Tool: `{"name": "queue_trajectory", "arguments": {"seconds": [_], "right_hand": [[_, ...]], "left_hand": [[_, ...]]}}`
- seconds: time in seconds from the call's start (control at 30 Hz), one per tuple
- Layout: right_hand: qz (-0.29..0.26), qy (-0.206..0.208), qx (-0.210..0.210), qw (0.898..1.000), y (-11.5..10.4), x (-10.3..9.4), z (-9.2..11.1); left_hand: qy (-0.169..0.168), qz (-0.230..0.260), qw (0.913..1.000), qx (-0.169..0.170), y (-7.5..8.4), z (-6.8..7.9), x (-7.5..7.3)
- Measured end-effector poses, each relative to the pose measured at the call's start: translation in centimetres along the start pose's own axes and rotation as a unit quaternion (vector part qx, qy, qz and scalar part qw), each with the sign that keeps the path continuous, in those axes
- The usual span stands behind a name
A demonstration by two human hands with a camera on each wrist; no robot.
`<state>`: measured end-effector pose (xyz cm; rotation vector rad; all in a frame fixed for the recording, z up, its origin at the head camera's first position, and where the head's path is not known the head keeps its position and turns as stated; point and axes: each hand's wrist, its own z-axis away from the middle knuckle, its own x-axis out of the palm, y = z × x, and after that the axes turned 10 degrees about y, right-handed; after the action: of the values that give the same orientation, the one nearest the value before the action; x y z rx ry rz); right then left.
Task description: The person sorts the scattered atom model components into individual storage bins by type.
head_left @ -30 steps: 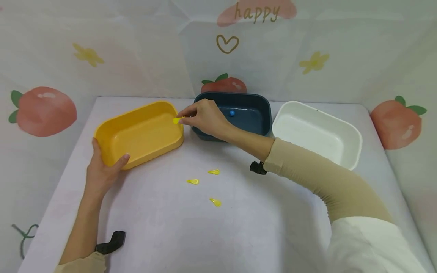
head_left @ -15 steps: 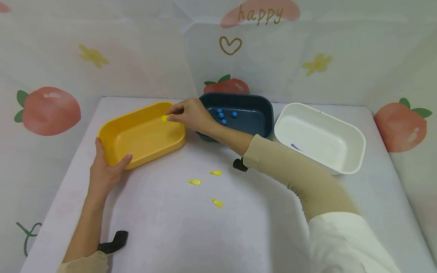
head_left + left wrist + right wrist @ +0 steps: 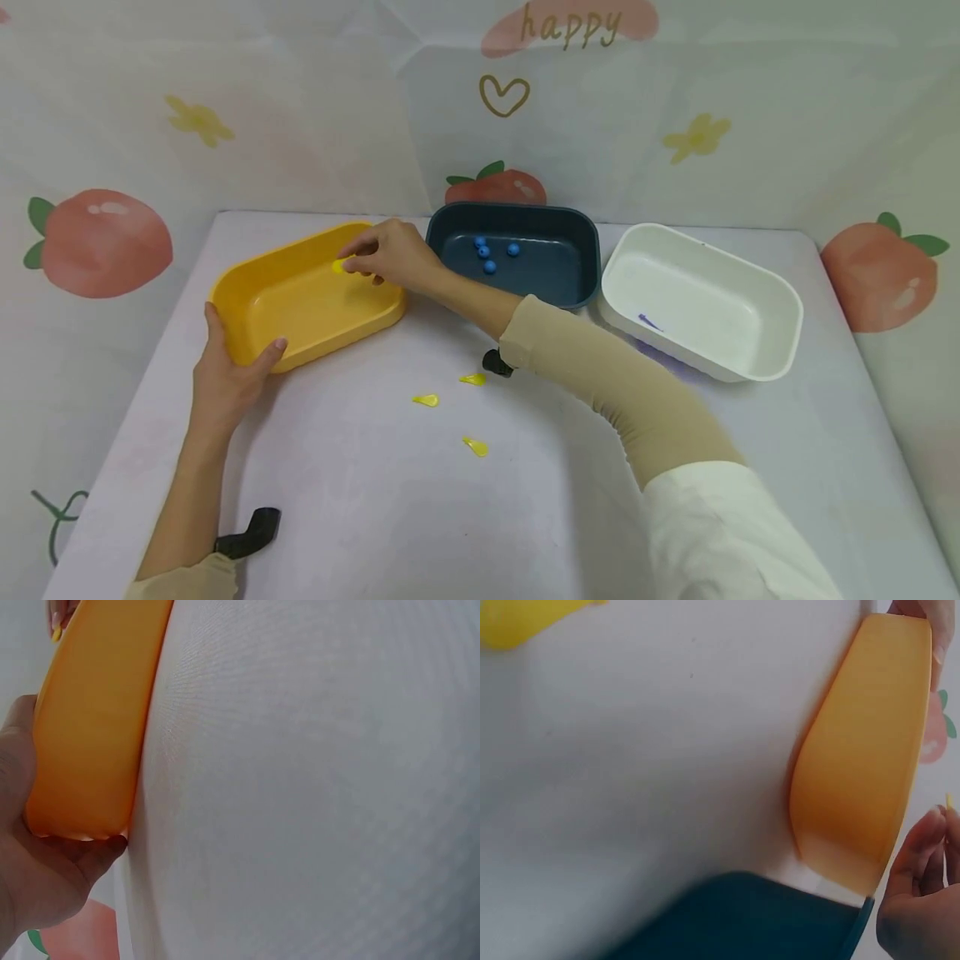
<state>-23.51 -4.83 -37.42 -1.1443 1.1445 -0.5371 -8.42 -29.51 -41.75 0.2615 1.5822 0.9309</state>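
At the left of the head view, my left hand (image 3: 225,375) grips the near left end of a yellow tray (image 3: 288,312), thumb at the rim; the left wrist view shows the fingers under that end of the tray (image 3: 97,750). Over the tray's right part, my right hand (image 3: 401,257) pinches a small yellow drop-shaped piece (image 3: 338,266) between thumb and fingertips. Only a sliver of that piece shows in the right wrist view, above the right hand (image 3: 922,877). Similar yellow pieces lie on the white table: one piece (image 3: 426,400), a second piece (image 3: 472,379) and a third piece (image 3: 476,447).
Right of the yellow tray stands a dark blue tray (image 3: 558,267) with several blue beads (image 3: 483,252) in it. A white tray (image 3: 712,292) farther right holds a small purple piece (image 3: 651,322). A printed cloth wall (image 3: 330,125) rises behind the trays.
My right hand has moved left, carrying the yellow piece from the yellow tray's right rim to over its inside. The arm's shift uncovers more blue beads and the purple piece. The left hand keeps its grip.
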Motion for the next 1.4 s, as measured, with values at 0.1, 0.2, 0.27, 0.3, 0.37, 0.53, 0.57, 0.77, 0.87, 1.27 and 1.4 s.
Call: {"name": "queue_trajectory", "arguments": {"seconds": [0.1,0.2,0.27,0.3,0.37,0.53,0.57,0.77,0.87,1.27,1.4], "right_hand": [[-0.021,0.003,0.012,1.000,-0.1,0.5,-0.1],[-0.042,0.004,0.026,0.999,-0.3,1.0,-0.3],[-0.050,0.003,0.033,0.998,-0.5,1.3,-0.3],[-0.053,0.003,0.035,0.998,-0.5,1.4,-0.3],[-0.052,0.000,0.039,0.998,-0.7,1.7,-0.4],[-0.055,-0.014,0.060,0.997,-1.1,2.8,-0.7],[-0.058,-0.017,0.064,0.996,-1.2,3.0,-0.8],[-0.051,-0.021,0.083,0.995,-1.2,4.6,-1.6],[-0.008,-0.020,0.081,0.996,-1.0,5.2,-1.9],[0.127,0.008,0.070,0.989,-0.4,6.4,-3.1],[0.168,-0.001,0.078,0.983,-0.3,6.8,-3.4]], "left_hand": [[-0.001,0.002,1.0000,0.001,0.2,0.0,0.0],[-0.002,0.001,1.0000,0.003,0.4,0.0,0.1],[-0.004,0.000,1.0000,0.002,0.5,0.0,0.1],[-0.005,0.000,1.0000,0.001,0.5,0.0,0.1],[-0.007,-0.001,1.0000,-0.002,0.5,0.0,0.1],[-0.008,-0.003,1.0000,0.002,0.2,0.0,-0.1],[-0.006,-0.005,1.0000,0.006,0.2,0.0,-0.2],[-0.004,-0.003,0.9999,0.013,-0.1,-0.1,-0.4],[-0.005,0.000,0.9999,0.010,-0.2,-0.1,-0.2],[-0.007,0.007,0.9999,0.011,-0.2,-0.2,0.0],[-0.009,0.005,0.9999,0.006,-0.2,-0.1,-0.1]]}}
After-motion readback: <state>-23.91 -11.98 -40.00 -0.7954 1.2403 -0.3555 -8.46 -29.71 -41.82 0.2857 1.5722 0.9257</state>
